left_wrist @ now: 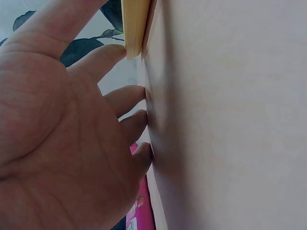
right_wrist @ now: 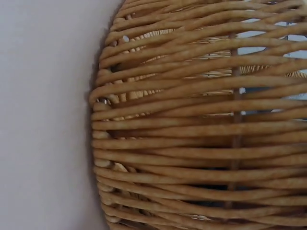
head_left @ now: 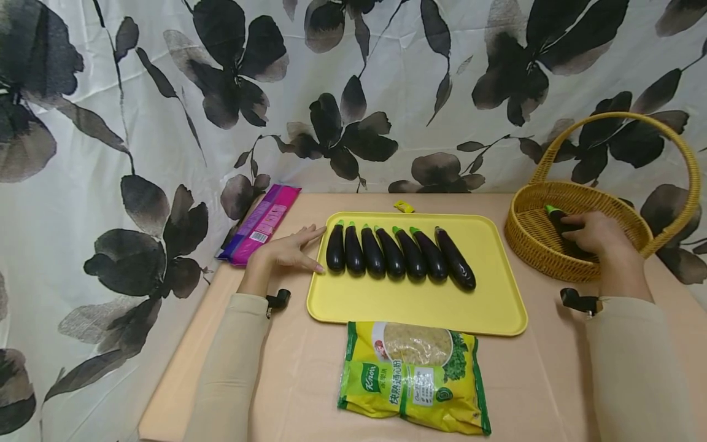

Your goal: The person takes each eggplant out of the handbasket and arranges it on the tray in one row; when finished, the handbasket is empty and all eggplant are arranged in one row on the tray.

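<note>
Several dark eggplants [head_left: 394, 253] with green stem ends lie in a row on a yellow tray [head_left: 420, 304] in the head view. My left hand [head_left: 284, 250] rests at the tray's left edge, fingers spread and fairly straight. In the left wrist view, fingertips of this hand [left_wrist: 72, 124] touch the tray's side [left_wrist: 134, 28] and the table. Over at the right, my right hand [head_left: 599, 236] reaches into a wicker basket [head_left: 544, 258] and grips another eggplant [head_left: 556, 218]. Only woven basket wall [right_wrist: 201, 129] fills most of the right wrist view; hand and eggplant are hidden there.
A green and yellow Knorr bag [head_left: 414, 377] lies in front of the tray. Left of the tray is a pink and purple packet [head_left: 265, 224]. A small yellow wrapper [head_left: 404, 207] sits behind it. The basket's tall handle [head_left: 693, 166] arches up at the right.
</note>
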